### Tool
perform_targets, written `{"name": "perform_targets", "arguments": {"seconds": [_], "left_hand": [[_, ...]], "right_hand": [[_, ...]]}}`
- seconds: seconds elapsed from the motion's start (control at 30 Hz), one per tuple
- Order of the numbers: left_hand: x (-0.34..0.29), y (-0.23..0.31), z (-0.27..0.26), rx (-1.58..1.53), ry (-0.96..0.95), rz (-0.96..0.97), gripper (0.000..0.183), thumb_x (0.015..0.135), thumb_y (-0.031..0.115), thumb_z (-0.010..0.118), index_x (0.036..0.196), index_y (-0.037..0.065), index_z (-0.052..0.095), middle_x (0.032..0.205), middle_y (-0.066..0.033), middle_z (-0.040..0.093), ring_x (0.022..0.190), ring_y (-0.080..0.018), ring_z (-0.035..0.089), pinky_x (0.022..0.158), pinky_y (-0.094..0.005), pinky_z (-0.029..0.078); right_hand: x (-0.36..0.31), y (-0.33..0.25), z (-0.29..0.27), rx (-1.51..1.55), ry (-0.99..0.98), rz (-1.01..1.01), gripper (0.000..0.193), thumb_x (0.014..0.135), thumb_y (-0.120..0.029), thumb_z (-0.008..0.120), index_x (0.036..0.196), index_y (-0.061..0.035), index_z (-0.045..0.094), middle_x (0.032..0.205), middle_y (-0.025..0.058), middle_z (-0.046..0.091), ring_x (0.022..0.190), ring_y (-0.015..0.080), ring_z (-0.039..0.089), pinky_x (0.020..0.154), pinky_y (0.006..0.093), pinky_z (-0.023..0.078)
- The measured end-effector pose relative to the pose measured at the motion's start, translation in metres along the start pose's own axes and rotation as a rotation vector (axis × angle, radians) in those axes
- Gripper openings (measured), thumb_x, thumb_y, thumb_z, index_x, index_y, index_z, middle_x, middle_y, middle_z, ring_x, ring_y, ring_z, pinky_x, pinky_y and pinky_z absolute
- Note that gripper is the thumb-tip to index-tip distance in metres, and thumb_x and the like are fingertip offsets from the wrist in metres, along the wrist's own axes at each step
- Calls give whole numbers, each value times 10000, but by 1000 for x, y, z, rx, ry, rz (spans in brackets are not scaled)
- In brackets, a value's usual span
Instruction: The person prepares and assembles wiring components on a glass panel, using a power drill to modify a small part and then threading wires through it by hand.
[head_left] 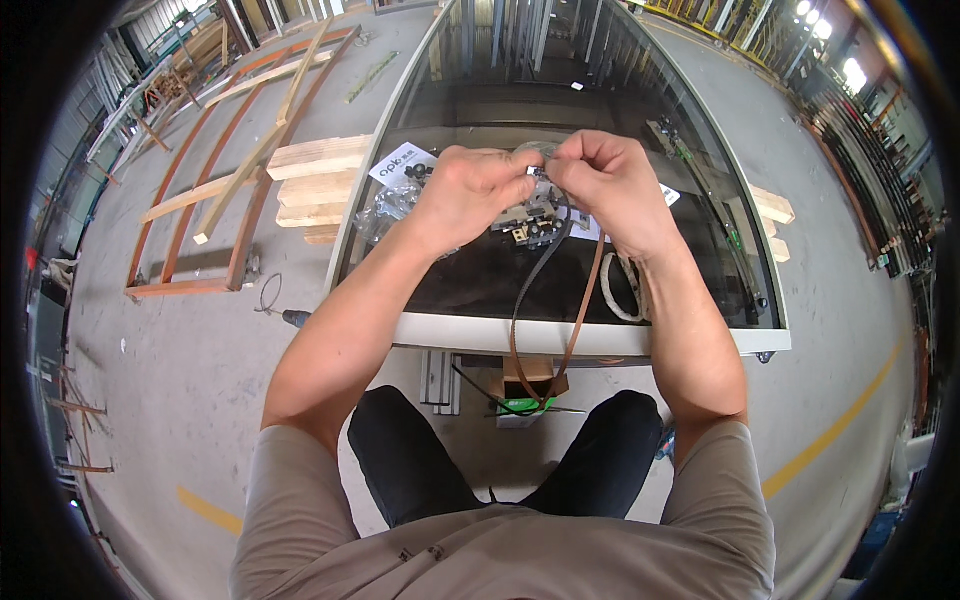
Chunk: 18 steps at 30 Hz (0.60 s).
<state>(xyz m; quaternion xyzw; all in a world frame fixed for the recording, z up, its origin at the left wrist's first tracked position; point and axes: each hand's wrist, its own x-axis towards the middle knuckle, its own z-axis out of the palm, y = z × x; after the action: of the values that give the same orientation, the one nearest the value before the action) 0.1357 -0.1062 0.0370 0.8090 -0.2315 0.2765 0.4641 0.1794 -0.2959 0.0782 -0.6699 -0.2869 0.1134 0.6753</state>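
Observation:
Above a framed dark glass panel (pixel 450 290), my left hand (pixel 472 192) and my right hand (pixel 612 182) meet with fingers pinched. Between their fingertips is a small shiny metal piece (pixel 537 172), partly hidden; the left fingers grip it. A narrow toothed belt (pixel 530 275), dark on one face and brown on the other, runs from the right fingers and loops down over the panel's near edge. Beneath my hands lie several small metal roller fittings (pixel 538 233). Beside my left wrist is a clear plastic bag (pixel 385 212) of parts.
A white printed sheet (pixel 398 160) and a pale cord loop (pixel 608 290) lie on the glass. Wooden blocks (pixel 320 158) jut out under the panel. An open green-and-white carton (pixel 518 415) stands on the floor below. Leftward lies a reddish frame (pixel 240 245) with timber strips.

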Motion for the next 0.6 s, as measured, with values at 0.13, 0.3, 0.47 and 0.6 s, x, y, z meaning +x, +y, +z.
{"name": "perform_targets", "arguments": {"seconds": [0.13, 0.3, 0.47, 0.6], "left_hand": [[0, -1, 1, -35, 2, -11, 274, 823, -13, 709, 1096, -4, 704, 752, -78, 662, 655, -102, 587, 598, -262, 471], [13, 13, 10, -185, -16, -126, 295, 833, -7, 694, 1128, -17, 688, 801, -67, 684, 689, -106, 604, 643, -250, 493], [13, -3, -15, -607, -53, -346, 317, 868, 51, 658, 1162, -68, 661, 876, -93, 714, 758, -140, 655, 715, -274, 534], [-6, 14, -42, -545, -92, -467, 273, 888, 222, 711, 1043, -1, 733, 848, -82, 723, 763, -115, 673, 713, -285, 558]], "right_hand": [[-4, -1, -5, -121, -74, 22, 105, 876, -68, 658, 786, -16, 653, 672, -58, 562, 587, 4, 423, 517, 200, 324], [-6, -3, -15, -120, -8, -60, 120, 854, -75, 655, 780, 19, 664, 687, -34, 589, 608, 24, 466, 523, 213, 362], [10, 2, 5, -298, 8, -351, 94, 837, -80, 670, 798, 5, 663, 718, 0, 596, 659, 60, 516, 562, 240, 400], [2, 4, 38, -340, -20, -253, 105, 857, -78, 663, 899, 14, 694, 781, 2, 608, 734, 98, 573, 636, 264, 456]]}}
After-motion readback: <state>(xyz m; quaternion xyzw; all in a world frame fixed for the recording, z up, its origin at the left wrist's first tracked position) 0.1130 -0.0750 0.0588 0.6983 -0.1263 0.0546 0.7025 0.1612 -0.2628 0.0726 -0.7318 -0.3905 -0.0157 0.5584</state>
